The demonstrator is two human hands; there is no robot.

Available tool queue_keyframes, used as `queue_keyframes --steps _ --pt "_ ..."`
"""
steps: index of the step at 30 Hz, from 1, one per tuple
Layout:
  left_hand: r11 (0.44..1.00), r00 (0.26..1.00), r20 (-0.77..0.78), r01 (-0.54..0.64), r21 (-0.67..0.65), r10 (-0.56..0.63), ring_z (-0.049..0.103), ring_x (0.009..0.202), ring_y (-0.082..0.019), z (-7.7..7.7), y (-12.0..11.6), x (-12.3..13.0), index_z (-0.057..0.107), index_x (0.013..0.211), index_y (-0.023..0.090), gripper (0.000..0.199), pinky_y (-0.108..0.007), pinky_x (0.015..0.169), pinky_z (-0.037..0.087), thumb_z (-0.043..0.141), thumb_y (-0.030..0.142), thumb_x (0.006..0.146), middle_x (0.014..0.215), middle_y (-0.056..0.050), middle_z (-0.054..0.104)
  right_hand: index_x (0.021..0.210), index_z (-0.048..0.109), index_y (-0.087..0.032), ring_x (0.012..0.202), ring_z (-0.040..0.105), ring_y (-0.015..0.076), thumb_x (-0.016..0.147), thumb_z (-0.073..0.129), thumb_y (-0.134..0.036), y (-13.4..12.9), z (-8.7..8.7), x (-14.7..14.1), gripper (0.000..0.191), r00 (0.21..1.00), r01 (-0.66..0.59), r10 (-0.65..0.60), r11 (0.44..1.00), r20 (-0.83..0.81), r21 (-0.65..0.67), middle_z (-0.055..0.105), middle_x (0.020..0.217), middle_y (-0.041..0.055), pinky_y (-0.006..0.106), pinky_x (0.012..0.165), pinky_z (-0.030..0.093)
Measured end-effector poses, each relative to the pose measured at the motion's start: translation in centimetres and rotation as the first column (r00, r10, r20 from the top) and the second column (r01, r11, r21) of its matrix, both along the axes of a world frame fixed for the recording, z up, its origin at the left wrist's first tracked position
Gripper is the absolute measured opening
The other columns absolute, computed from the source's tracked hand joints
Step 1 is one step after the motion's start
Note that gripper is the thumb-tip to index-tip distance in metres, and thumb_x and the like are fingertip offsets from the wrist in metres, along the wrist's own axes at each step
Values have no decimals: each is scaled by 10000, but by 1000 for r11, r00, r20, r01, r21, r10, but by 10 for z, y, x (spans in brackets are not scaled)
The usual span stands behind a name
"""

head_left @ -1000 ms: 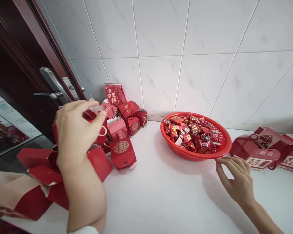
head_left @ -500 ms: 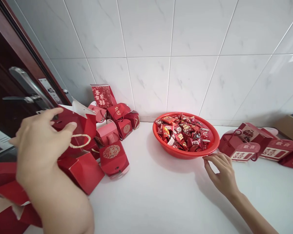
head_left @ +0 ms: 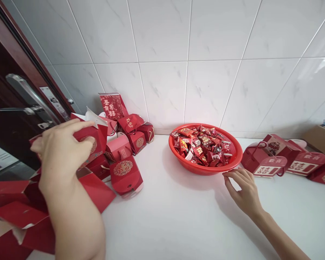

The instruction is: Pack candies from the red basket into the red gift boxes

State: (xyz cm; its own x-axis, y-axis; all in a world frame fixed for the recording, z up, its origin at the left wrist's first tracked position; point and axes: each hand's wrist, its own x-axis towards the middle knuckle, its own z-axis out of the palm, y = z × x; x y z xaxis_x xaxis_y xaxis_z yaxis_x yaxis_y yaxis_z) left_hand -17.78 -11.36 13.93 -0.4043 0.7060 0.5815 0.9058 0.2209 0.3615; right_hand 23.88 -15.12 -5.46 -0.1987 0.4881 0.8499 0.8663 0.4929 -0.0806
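The left hand (head_left: 60, 153) is clamping a box (head_left: 99, 136), risking toppling the pile (head_left: 119, 147) by snagging; the right hand (head_left: 247, 191) is pinching the basket (head_left: 200, 169), risking spilling sweets (head_left: 204, 148) by pressing.

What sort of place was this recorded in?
Probably a room in a home, though a small workroom is possible: a pale tiled wall stands behind a white work surface, beside a dark door with a metal lever handle. The red boxes alone don't settle which.

Candies (head_left: 206, 153) lie in a basket (head_left: 193, 168) on the counter (head_left: 165, 220) — boxes (head_left: 126, 175) left, more boxes (head_left: 268, 167) right, wall (head_left: 162, 32) behind.
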Motion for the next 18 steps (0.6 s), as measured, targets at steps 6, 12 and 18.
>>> queue_keyframes --steps 6,12,18 --pt "926 956 -183 272 262 -229 439 1448 -317 -11 15 18 733 1115 214 343 -590 1248 148 537 439 945 1415 -105 636 929 631 -228 764 647 208 934 575 -136 -1 0 -1 108 1000 -2 2 1000 7 0 713 765 3 361 791 451" --pt "968 967 -96 228 -109 -238 312 1478 -455 -25 39 28 642 1271 143 460 -721 1135 237 447 453 993 1450 -196 542 933 626 -223 777 642 204 932 575 -121 -2 0 -2 114 1000 -10 10 1000 -1 -17 709 788 7 362 801 448" --pt "978 995 -67 65 -200 -80 449 1298 -482 -27 48 28 667 1297 162 468 -646 991 360 474 434 968 1502 -211 485 937 625 -220 775 623 200 935 572 -110 -2 -1 -2 122 1000 -26 25 999 -15 -39 685 772 8 360 801 447"
